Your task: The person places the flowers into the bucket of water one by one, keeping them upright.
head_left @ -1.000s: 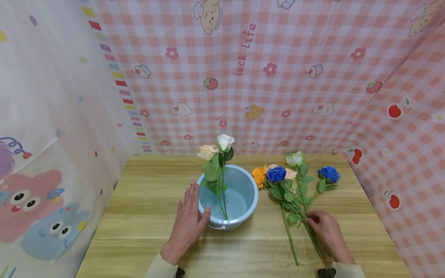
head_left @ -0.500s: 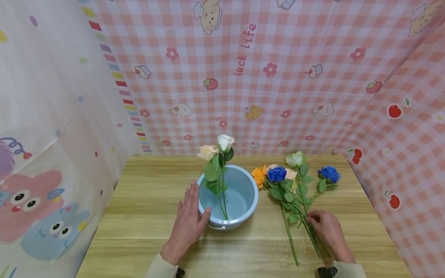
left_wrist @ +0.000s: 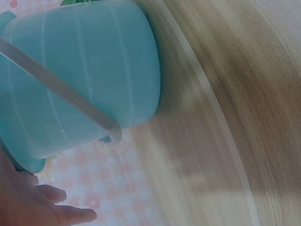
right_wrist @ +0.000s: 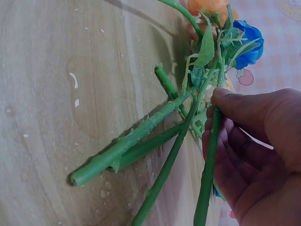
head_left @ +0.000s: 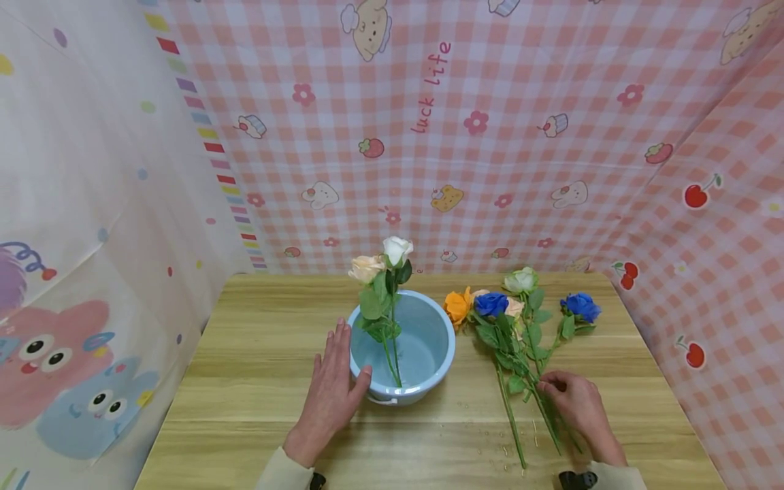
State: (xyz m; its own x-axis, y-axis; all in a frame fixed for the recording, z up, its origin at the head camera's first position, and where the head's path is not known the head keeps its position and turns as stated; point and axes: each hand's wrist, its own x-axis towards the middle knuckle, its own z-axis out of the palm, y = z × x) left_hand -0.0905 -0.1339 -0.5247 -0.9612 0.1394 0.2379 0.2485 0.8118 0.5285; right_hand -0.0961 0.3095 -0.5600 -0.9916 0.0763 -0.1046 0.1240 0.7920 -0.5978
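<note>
My left hand (head_left: 329, 384) rests with straight fingers against the left rim of a light blue bucket (head_left: 451, 344). Inside the bucket lean a white rose (head_left: 397, 250) and a cream rose (head_left: 365, 269), blooms above the rim. To the right, my right hand (head_left: 574, 407) pinches the green stem of a blue rose (head_left: 491, 303) between thumb and fingers. The right wrist view shows this stem (right_wrist: 210, 160) at the thumb tip, beside several other stems. Around it lie an orange rose (head_left: 456, 307), a pale green-white rose (head_left: 521, 280) and a second blue rose (head_left: 580, 307).
The bucket's handle (left_wrist: 70, 96) hangs down its side in the left wrist view. Water drops (head_left: 505, 449) spot the wooden table (head_left: 245, 381) near the stems. Checked cloth (head_left: 465, 163) stands behind the table and along its right side; white cloth (head_left: 122, 204) hangs at the left.
The pinched blue rose has shifted slightly to the right, its stem turning a little among the others. My left hand and the bucket have stayed still.
</note>
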